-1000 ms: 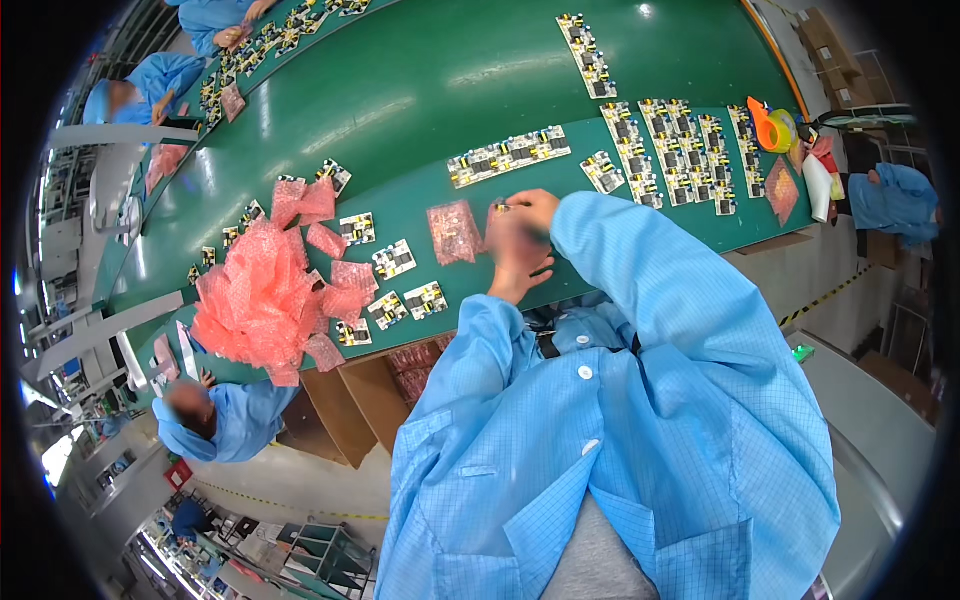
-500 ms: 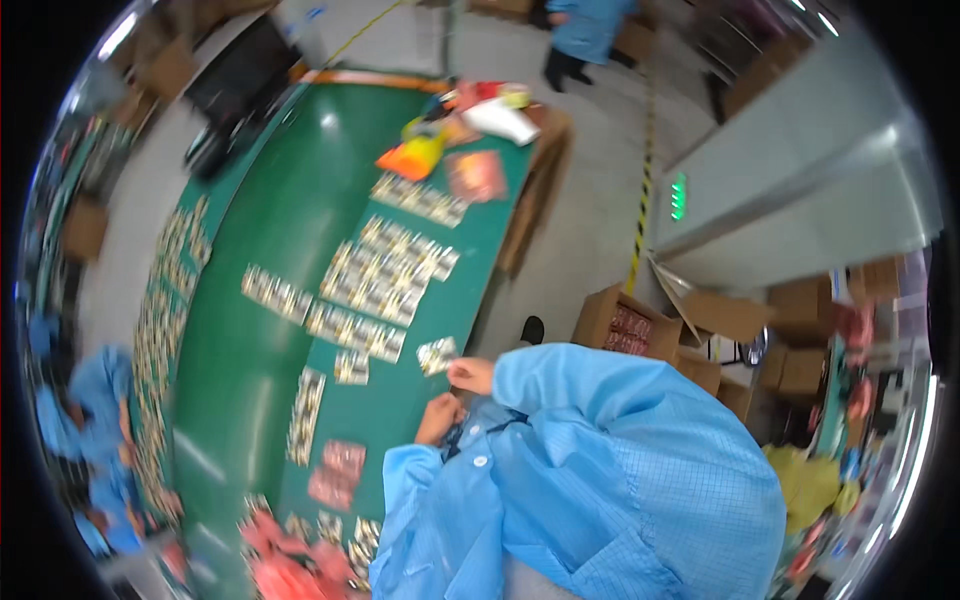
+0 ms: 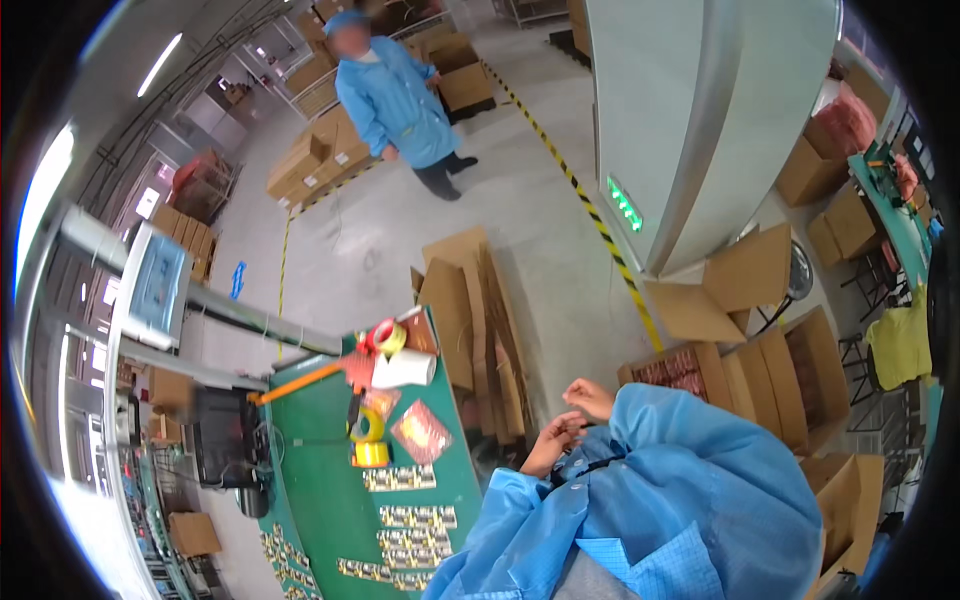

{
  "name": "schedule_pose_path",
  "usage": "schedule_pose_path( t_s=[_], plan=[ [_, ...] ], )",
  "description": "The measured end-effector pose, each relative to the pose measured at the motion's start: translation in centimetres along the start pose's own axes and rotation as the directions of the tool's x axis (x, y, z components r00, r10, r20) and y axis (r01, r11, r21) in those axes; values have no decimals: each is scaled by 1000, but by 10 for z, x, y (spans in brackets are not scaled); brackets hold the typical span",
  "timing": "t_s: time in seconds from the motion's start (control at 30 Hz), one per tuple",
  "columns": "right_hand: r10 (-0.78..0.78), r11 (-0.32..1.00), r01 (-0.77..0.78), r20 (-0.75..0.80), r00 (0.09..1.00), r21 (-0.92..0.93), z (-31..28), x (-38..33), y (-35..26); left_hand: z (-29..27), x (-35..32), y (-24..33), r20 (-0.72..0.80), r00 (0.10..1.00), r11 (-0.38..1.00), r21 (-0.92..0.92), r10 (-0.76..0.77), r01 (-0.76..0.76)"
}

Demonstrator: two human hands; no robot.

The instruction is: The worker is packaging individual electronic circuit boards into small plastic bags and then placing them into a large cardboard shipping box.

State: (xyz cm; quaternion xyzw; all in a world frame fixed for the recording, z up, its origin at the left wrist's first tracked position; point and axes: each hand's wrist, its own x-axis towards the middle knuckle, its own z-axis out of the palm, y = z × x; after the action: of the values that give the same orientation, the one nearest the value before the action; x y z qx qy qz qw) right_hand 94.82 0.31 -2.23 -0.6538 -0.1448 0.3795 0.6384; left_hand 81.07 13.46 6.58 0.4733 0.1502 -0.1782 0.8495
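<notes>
My left hand is in front of my body, just off the table's right edge, with its fingers loosely bent and apart. Close beside it, a little farther right, my right hand has its fingers partly stretched out. Neither hand visibly holds anything. Rows of small white-and-black circuit boards lie on the green table to my left. Beyond them are a pink bubble-wrap bag, yellow tape rolls and a white roll.
A person in a blue smock stands on the floor ahead. Flattened cardboard leans at the table's far right edge. Open cartons stand to my right, below a large grey pillar. A black monitor is at the far left.
The view has swung up and away from the boards toward the far end of the table and the floor. My hands have left the table edge, and their fingers have loosened.
</notes>
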Motion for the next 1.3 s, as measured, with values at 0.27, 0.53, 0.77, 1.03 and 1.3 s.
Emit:
schedule_pose_path(
  t_s=[0.27,0.53,0.77,1.03,1.3],
  plan=[
    [108,847,-135,82,991,515,-40,157,-195,-30,159,164,202,973,992,30,116,-124],
    [272,398,-348,253,928,849,-135,383,-321,-57,363,357,29,921,64,996,389,-59],
    [69,879,-33,-57,996,475,-270,554,-419,-90,597,482,307,951,27,951,26,-308],
    [-559,789,328,-385,734,-519,-440,798,-480,-129,901,637,535,789,555,772,-303,-310],
    [-513,848,491,-80,854,-198,-560,1066,-647,-175,1069,936,150,929,802,469,339,-369]
  ],
)
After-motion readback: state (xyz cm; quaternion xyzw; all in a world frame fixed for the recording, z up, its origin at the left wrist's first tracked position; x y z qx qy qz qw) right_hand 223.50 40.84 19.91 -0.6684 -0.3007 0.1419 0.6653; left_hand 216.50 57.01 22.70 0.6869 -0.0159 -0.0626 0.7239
